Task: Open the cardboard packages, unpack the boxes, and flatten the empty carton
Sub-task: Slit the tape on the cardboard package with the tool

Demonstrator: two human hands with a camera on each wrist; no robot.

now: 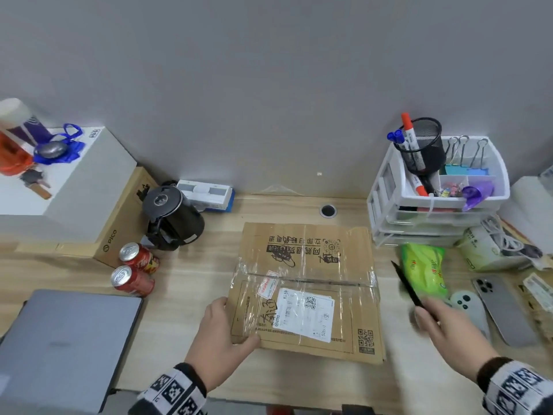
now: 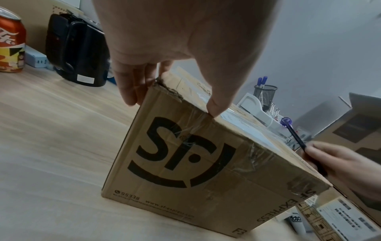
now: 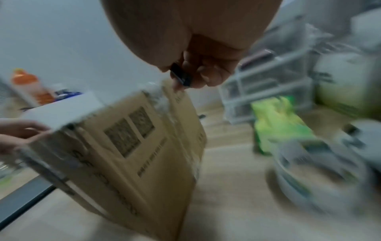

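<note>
A taped brown cardboard package point(image 1: 305, 283) with a white shipping label lies closed on the wooden desk point(image 1: 191, 283). My left hand point(image 1: 227, 327) holds its near-left corner, thumb on the top edge and fingers down the left side. The left wrist view shows this grip point(image 2: 171, 107) on the package point(image 2: 185, 163), whose side bears a black logo. To the right of the package, my right hand point(image 1: 443, 322) grips a thin black pen-like tool point(image 1: 408, 286) with its tip pointing away from me. In the blurred right wrist view the tool's end point(image 3: 181, 76) sits in my curled fingers above the package point(image 3: 134, 146).
A closed laptop point(image 1: 65, 342) lies at the near left, with two red cans point(image 1: 134, 268) and a black kettle point(image 1: 170, 217) behind it. A white drawer organizer point(image 1: 434, 187), a green packet point(image 1: 423, 269) and phones point(image 1: 505, 310) crowd the right side.
</note>
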